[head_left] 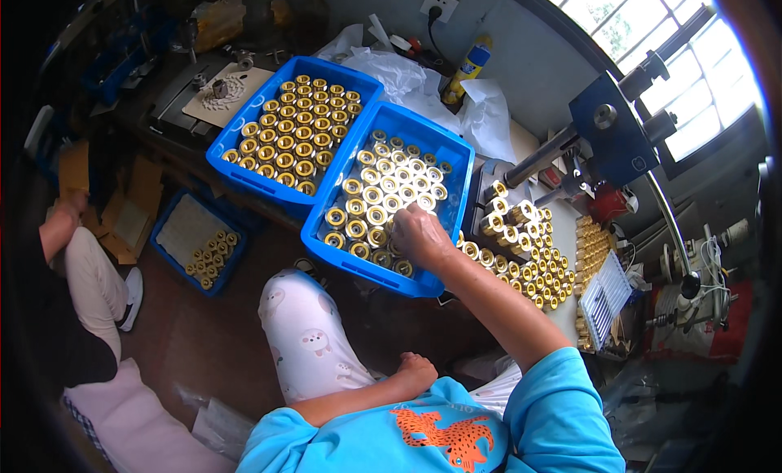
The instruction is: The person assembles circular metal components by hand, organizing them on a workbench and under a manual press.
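My right hand (419, 235) reaches into the right-hand blue tray (342, 269), its fingers curled down on a short, ring-shaped brass fitting in the layer there. The fingers and palm hide most of that piece. Around it stand several upright brass fittings (356, 228) with round bores, packed side by side, those in the middle shining brightly. My left hand (417, 373) rests in my lap, fingers curled in, with nothing visible in it. Touching the first tray, a second blue tray (314, 62) holds rows of similar fittings (285, 142).
A drill press (607, 123) stands at right, with many loose fittings (529, 265) on the bench below it. Plastic bags (399, 74) and a spray can (468, 70) lie behind the trays. A lower blue bin (175, 241) holds fittings at left. Another person's hand (75, 203) is by cardboard.
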Action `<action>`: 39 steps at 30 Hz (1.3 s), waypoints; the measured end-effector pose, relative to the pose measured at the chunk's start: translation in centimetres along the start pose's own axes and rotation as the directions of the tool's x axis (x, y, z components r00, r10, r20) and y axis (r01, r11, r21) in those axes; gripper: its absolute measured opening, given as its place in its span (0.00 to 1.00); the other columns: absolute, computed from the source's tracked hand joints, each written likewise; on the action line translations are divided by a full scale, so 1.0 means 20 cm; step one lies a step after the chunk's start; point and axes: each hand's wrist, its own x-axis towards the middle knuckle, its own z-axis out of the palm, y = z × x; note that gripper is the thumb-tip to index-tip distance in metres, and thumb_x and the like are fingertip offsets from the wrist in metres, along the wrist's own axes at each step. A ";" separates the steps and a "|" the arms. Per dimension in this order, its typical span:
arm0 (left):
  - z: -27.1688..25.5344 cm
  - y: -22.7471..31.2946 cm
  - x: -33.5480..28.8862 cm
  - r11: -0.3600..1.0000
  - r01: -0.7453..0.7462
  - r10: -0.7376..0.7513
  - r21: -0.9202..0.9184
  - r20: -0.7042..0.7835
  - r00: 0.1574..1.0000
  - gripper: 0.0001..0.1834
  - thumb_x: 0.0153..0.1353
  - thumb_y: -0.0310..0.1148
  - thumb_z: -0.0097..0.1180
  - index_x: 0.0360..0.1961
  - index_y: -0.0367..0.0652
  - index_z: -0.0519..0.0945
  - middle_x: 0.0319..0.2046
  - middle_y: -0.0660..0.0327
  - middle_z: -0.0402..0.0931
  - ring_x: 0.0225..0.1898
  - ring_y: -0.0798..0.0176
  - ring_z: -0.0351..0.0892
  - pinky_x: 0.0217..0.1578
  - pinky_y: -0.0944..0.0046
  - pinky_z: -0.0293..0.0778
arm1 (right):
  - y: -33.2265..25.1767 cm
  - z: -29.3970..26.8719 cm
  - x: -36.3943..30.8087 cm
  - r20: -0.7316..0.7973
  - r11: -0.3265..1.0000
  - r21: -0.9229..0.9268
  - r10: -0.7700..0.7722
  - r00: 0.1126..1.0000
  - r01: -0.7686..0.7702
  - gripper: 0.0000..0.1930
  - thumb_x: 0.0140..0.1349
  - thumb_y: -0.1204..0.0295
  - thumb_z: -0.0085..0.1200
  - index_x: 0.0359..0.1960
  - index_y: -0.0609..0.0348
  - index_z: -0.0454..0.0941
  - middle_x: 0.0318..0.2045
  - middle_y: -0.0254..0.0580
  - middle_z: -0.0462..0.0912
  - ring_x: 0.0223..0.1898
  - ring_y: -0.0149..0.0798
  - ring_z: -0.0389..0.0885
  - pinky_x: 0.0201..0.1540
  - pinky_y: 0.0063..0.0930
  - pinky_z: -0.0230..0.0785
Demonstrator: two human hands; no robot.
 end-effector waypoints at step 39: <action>0.02 -0.01 0.00 0.998 -0.046 0.051 0.043 -0.103 0.993 0.12 0.48 0.28 0.56 0.33 0.31 0.82 0.28 0.49 0.81 0.32 0.51 0.83 0.39 0.46 0.76 | 0.30 -0.22 0.13 0.266 0.956 -0.290 0.050 0.963 0.031 0.03 0.45 0.77 0.53 0.22 0.59 0.79 0.25 0.52 0.82 0.35 0.51 0.83 0.63 0.54 0.59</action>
